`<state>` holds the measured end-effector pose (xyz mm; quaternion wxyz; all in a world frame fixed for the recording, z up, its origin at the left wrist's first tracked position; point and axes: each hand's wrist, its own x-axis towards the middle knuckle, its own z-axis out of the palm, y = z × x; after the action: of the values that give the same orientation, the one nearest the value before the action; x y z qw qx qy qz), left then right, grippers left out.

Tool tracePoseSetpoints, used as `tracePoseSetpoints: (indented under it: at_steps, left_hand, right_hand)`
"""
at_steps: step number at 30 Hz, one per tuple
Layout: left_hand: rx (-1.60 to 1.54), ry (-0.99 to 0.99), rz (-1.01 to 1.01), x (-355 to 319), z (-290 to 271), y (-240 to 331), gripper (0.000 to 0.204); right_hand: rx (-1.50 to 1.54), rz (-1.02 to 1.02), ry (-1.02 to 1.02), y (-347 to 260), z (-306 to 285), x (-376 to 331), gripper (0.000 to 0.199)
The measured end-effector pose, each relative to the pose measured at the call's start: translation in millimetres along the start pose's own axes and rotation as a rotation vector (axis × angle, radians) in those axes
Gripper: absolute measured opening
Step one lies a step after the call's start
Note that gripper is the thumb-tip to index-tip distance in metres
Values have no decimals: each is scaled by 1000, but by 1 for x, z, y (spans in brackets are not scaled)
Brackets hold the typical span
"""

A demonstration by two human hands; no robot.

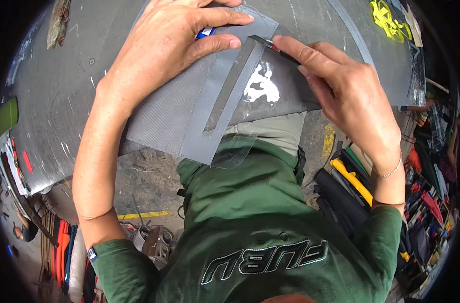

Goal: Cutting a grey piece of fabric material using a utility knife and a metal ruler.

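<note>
Black and slim, with a touch of red, in the right grip (347, 87): a hand tool (276, 48), pinched between thumb and fingers, its tip at the upper end of a long, narrow, darker slot in a grey strip (196, 136). Over the strip's upper part, the left grip (172, 36), thumb and forefinger spread apart, fingertips on the strip. Left of the strip, beneath that grip, a small blue object (205, 33), mostly hidden; cannot tell its kind. Along the strip's left side, a wider grey panel (158, 118). Beside the strip's lower end, clear film (235, 153). Just right of the strip, a white patch (263, 87) on the dark grey counter (53, 111). Well right of the strip, tangled yellow ribbon (388, 21); well left, a piece of wood (58, 24).
</note>
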<state>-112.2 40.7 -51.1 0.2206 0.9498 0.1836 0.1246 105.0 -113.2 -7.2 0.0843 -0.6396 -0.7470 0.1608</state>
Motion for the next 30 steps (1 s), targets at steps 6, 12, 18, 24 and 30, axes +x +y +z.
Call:
tracePoseSetpoints:
  at_steps: [6, 12, 18, 24, 30]
  left_hand:
    - [-26, 29, 35, -1, 2, -2, 38]
    - [145, -55, -39, -3, -2, 9, 46]
    - [438, 73, -121, -32, 19, 38, 48]
    - [185, 126, -143, -38, 29, 44, 52]
    - [152, 118, -132, -41, 28, 36, 50]
  right_hand:
    - [18, -73, 21, 8, -1, 1, 55]
    - [37, -258, 221, 13, -13, -7, 49]
    - [538, 234, 395, -16, 9, -41, 48]
    - [434, 120, 430, -20, 44, -44, 48]
    - [380, 213, 334, -18, 42, -24, 49]
